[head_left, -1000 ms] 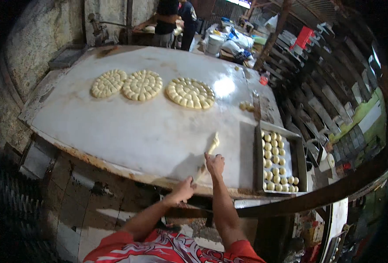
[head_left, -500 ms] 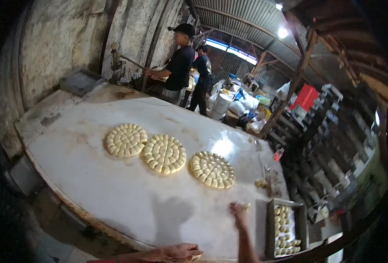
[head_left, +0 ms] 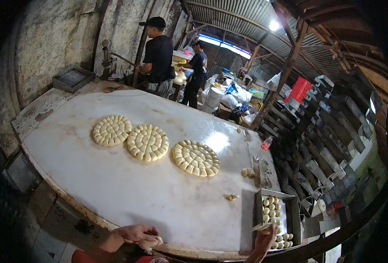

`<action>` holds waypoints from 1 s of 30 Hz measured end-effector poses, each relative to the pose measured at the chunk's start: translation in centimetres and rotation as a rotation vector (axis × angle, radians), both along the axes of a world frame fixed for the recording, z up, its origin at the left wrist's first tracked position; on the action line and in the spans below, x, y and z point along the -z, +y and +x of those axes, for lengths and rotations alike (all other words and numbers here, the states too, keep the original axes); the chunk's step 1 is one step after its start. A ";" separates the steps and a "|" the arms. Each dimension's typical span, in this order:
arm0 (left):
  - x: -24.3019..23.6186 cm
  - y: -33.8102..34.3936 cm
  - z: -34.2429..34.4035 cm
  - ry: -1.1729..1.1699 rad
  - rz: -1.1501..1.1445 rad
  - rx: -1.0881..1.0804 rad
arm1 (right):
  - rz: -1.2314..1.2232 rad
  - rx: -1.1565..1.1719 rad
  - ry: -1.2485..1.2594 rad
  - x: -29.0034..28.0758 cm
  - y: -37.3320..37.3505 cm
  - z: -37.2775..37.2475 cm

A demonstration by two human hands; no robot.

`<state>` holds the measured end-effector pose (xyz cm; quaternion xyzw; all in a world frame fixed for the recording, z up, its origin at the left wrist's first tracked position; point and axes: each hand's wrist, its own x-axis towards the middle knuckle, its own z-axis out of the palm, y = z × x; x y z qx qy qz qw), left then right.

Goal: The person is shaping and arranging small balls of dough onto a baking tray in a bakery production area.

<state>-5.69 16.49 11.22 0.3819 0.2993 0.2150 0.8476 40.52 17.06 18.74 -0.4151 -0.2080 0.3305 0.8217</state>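
A large white work table (head_left: 115, 193) is taken as the reference. Three round scored dough discs (head_left: 148, 142) are laid in a row near its centre. A metal tray (head_left: 294, 215) of small dough balls is set at its right near corner. The left hand (head_left: 137, 234) is closed around a dough piece (head_left: 152, 242) at the near edge. A thin dough strip (head_left: 261, 226) is pinched by the right hand (head_left: 264, 239) beside the tray.

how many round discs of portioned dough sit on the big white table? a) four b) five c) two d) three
d: three round scored discs lie in a row on the white table, while the metal tray at its right edge holds small dough balls near the right hand.
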 end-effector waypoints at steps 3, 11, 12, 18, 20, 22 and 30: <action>-1.0 -2.3 1.8 -0.033 0.100 -0.275 | 0.180 0.161 -0.043 2.0 0.5 4.1; 6.3 1.7 4.3 0.938 0.914 -0.608 | -0.385 -0.512 -1.221 15.2 6.1 -9.3; 8.3 2.0 4.0 1.188 1.062 -0.590 | -0.384 -0.513 -1.219 16.4 6.8 -10.4; 9.4 4.2 7.4 1.474 1.172 -0.466 | -0.378 -0.398 -1.530 17.0 7.8 -19.7; 12.4 1.3 7.1 1.463 1.346 -0.351 | -0.352 -0.584 -1.624 20.7 3.5 -19.2; 12.4 -0.2 4.4 1.286 1.261 -0.381 | -0.190 -0.485 -1.471 22.5 -0.3 -15.9; 5.7 14.8 4.5 1.331 1.170 -0.423 | -0.394 -0.242 -1.793 17.5 15.5 -14.8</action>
